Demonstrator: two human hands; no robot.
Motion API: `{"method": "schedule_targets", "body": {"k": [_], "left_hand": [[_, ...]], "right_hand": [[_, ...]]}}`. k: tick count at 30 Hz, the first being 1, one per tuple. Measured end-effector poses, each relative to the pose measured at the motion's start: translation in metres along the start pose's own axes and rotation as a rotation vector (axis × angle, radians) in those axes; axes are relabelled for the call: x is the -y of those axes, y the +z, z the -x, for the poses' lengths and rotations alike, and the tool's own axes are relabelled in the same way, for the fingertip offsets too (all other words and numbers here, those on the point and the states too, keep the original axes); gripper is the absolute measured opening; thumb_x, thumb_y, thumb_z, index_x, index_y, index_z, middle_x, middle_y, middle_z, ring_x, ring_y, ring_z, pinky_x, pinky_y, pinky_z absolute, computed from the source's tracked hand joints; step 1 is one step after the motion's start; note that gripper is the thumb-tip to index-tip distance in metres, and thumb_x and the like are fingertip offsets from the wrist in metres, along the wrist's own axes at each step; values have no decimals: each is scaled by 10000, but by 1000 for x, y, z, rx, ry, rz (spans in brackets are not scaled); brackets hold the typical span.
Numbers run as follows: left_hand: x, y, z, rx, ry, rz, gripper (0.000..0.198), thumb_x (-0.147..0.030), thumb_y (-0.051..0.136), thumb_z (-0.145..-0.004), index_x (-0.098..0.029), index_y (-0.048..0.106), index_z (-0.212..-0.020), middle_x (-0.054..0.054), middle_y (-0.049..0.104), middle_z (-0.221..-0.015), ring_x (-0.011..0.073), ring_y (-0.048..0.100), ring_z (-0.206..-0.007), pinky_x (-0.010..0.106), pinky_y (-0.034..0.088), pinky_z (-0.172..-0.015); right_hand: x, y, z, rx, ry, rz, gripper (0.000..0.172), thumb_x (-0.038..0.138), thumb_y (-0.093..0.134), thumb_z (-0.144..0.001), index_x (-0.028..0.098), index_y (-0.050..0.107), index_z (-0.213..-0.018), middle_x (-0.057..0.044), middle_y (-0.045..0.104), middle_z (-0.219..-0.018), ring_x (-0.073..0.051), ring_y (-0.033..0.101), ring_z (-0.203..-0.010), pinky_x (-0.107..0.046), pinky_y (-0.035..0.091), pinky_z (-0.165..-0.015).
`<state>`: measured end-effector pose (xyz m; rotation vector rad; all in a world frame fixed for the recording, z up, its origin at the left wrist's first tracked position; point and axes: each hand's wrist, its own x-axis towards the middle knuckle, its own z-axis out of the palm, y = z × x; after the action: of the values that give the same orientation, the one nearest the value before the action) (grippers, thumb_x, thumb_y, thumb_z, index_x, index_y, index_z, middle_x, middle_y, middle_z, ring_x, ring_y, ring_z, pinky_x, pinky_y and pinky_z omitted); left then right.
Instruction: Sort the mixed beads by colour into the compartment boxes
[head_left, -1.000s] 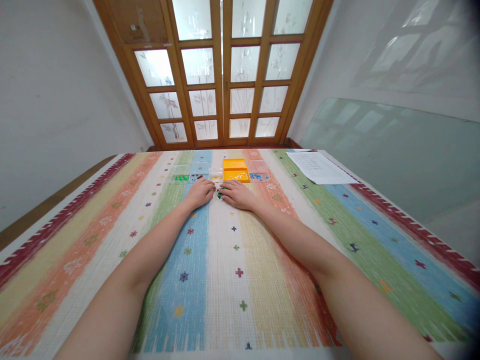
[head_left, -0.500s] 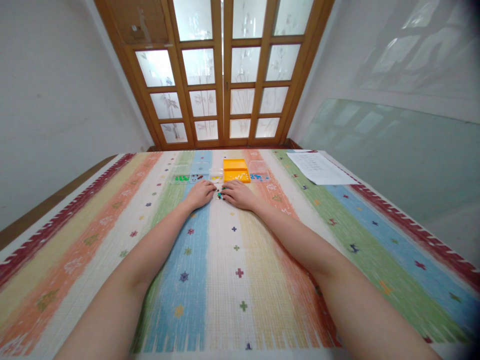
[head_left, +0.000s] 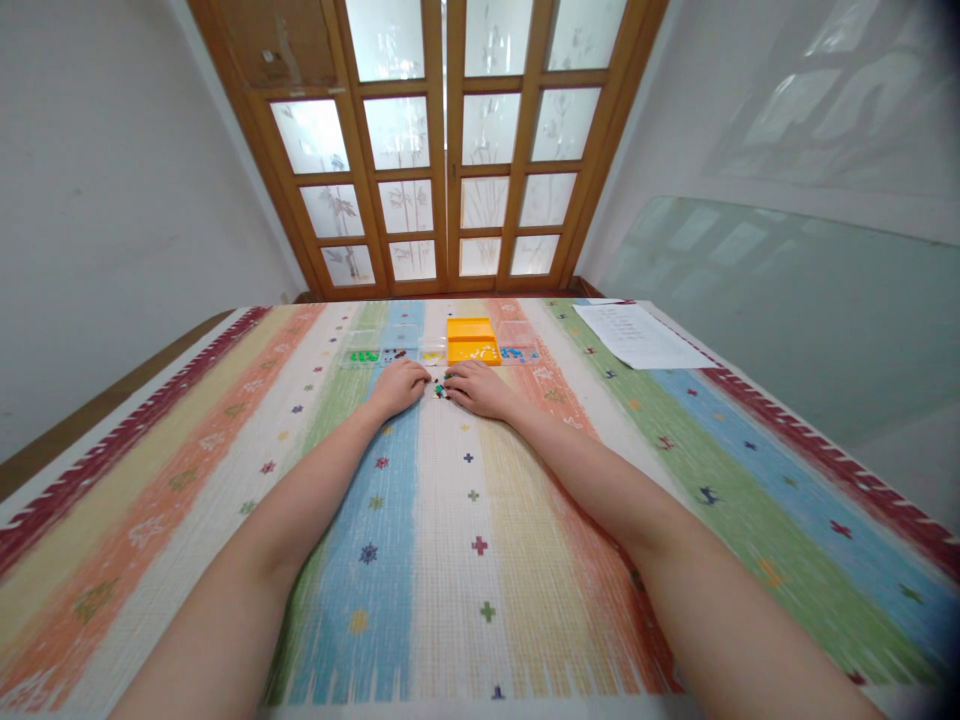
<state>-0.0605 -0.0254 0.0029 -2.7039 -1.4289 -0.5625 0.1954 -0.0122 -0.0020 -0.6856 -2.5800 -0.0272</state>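
Observe small multicoloured pieces [head_left: 440,390] clustered on the cloth-covered counter [head_left: 450,520], between left hand [head_left: 401,387] and right hand [head_left: 481,389]. Note right fingers [head_left: 460,370] slightly farther right than a second ago, baring more of the cluster; judge pieces easier to reach. Locate cluster just beside right fingers, with contact unclear, and near left fingers [head_left: 417,374]. See loose curl; cannot tell of any grip. Log yellow box [head_left: 469,328] beyond.

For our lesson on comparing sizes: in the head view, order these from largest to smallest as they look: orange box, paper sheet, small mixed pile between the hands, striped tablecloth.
1. Striped tablecloth
2. Paper sheet
3. Orange box
4. Small mixed pile
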Motion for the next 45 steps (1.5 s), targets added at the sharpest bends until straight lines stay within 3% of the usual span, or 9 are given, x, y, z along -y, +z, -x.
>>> {"method": "schedule_targets", "body": {"k": [3, 7, 15, 27, 36, 45], "left_hand": [[-1, -2, 1, -25, -52, -10, 253, -226, 551, -943, -222, 794, -1011, 77, 773, -1020, 266, 655, -1065, 437, 478, -1055], [-1, 0, 2, -55, -88, 2, 246, -238, 579, -925, -216, 782, -1061, 87, 748, -1024, 266, 645, -1053, 423, 493, -1020], [3, 2, 2, -60, -107, 42, 181, -229, 596, -915, -217, 775, -939, 81, 728, -970, 267, 644, -1035, 422, 500, -1002], [6, 2, 3, -93, -153, 44, 178, -259, 588, -927, -205, 757, -915, 85, 725, -942, 264, 648, -994, 410, 514, -952], [25, -5, 5, -422, -498, 272, 200, -280, 526, -964, -208, 693, -1048, 64, 760, -984, 209, 688, -866, 341, 522, -841], [77, -18, 22, -789, -788, 342, 142, -199, 513, -913, -202, 616, -1011, 34, 685, -942, 174, 657, -857, 289, 533, -825]], "right_hand": [[-1, 0, 0, 5, -2, -7, 276, 365, 572, -1052, 226, 779, -1170, -113, 711, -1264, -265, 604, -1202, -460, 429, -1073], [-1, -1, -1, 7, 4, -25, 265, 354, 588, -1042, 231, 780, -1179, -115, 716, -1257, -267, 608, -1204, -464, 429, -1075], [-1, 0, 0, 11, 16, -33, 258, 346, 594, -1038, 233, 784, -1171, -114, 715, -1265, -268, 612, -1205, -461, 435, -1069], [0, -1, -1, 17, 18, -40, 250, 327, 594, -1036, 228, 783, -1167, -112, 722, -1241, -261, 623, -1178, -445, 443, -1055], [-2, 0, 0, 22, 11, -24, 266, 339, 561, -1054, 218, 778, -1148, -106, 725, -1240, -252, 630, -1169, -429, 453, -1053], [-1, -3, 1, 21, 8, -42, 261, 318, 568, -1046, 220, 775, -1170, -105, 727, -1238, -248, 631, -1169, -431, 455, -1052]]}}
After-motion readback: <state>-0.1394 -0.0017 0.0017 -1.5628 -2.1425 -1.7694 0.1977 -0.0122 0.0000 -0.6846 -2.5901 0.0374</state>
